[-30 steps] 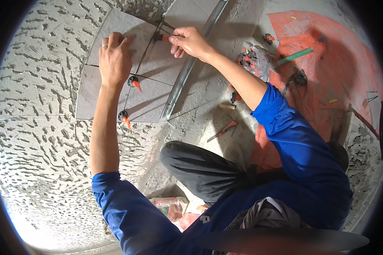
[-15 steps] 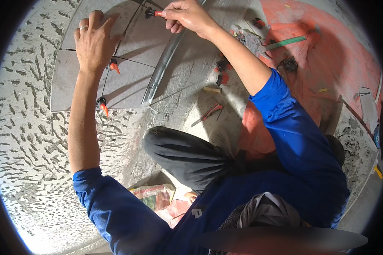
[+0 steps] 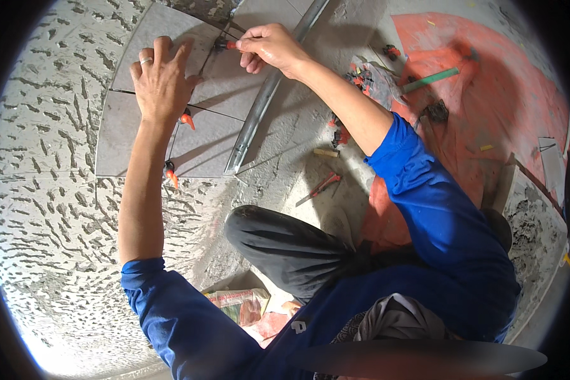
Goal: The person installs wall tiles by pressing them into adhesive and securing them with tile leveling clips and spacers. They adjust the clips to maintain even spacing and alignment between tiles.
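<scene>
My left hand [image 3: 161,82] lies spread on a grey wall tile [image 3: 133,54], fingers pointing up, a ring on one finger. To its right, my right hand [image 3: 273,49] pinches the red handle of a tile leveling clip [image 3: 227,44]; its dark base sits at the joint where tiles meet. Another leveling clip [image 3: 187,118] with an orange handle stands in the joint just below my left hand. A further orange leveling clip [image 3: 170,174] sits near the tiles' lower edge. Along the tiles' right side runs a metal profile [image 3: 253,123].
Rough, notched mortar [image 3: 57,209] covers the wall at left. On the floor lie a red-handled cutter [image 3: 323,187], a yellowish stick [image 3: 326,152], a green-handled hammer [image 3: 430,80], a clear bag with clips [image 3: 370,79] and a red sheet [image 3: 519,82]. A printed bag [image 3: 237,301] lies by my knee.
The whole view has shifted, so the scene appears lower and further right. My right hand stays at the red-handled clip, slightly turned and lower on it; my left hand remains on the tile.
</scene>
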The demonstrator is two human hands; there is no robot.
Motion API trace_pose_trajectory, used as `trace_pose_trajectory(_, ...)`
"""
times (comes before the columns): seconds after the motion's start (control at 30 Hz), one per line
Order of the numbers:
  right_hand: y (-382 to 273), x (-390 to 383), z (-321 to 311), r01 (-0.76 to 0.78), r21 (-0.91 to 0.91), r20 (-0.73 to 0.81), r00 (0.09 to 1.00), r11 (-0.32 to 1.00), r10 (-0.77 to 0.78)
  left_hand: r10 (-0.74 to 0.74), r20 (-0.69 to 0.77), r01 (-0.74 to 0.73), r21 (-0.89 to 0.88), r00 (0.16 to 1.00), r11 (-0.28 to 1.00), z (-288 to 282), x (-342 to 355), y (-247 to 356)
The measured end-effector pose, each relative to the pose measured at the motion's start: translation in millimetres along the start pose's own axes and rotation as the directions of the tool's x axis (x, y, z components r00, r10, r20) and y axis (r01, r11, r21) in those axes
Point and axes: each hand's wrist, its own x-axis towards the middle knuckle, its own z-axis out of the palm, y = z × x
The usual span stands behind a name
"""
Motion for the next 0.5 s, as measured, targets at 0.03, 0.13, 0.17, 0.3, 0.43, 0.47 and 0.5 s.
trace_pose_trajectory(0.03, -0.3, 0.7, 0.3, -0.018, -0.009, -0.025, 1.000, 1.000, 0.018, 0.001, 0.003, -0.001, -0.002, 1.000, 1.000, -0.3, 0.4, -0.1)
trace_pose_trajectory(0.13, -1.0, 1.3, 0.9, 0.016, 0.039, -0.020, 1.000, 0.999, -0.015, 0.013, -0.033, -0.013, 0.014, 0.999, 1.000, -0.8, -0.1, 0.7)
trace_pose_trajectory(0.17, -1.5, 1.7, 1.0, 0.017, 0.063, -0.022, 1.000, 0.998, -0.016, 0.014, -0.030, -0.013, 0.016, 0.999, 1.000, -0.8, -0.1, 0.8)
trace_pose_trajectory(0.3, -3.3, 2.5, 2.7, 0.006, 0.087, -0.028, 1.000, 0.996, -0.003, 0.038, -0.045, -0.038, 0.008, 0.998, 0.999, -0.1, 0.1, -0.8)
trace_pose_trajectory(0.43, -8.7, 4.1, 4.3, -0.011, 0.054, -0.036, 0.999, 0.998, 0.013, 0.060, -0.057, -0.060, 0.004, 0.997, 0.998, 0.1, 1.3, -2.8)
trace_pose_trajectory(0.47, -10.8, 4.5, 4.9, -0.012, 0.030, -0.032, 0.999, 0.999, 0.013, 0.059, -0.046, -0.059, 0.005, 0.997, 0.998, 0.1, 1.6, -2.8)
trace_pose_trajectory(0.5, -13.6, 5.5, 5.6, -0.026, -0.002, -0.032, 0.999, 1.000, 0.026, 0.059, -0.034, -0.058, 0.006, 0.998, 0.998, -0.2, 1.9, -3.1)
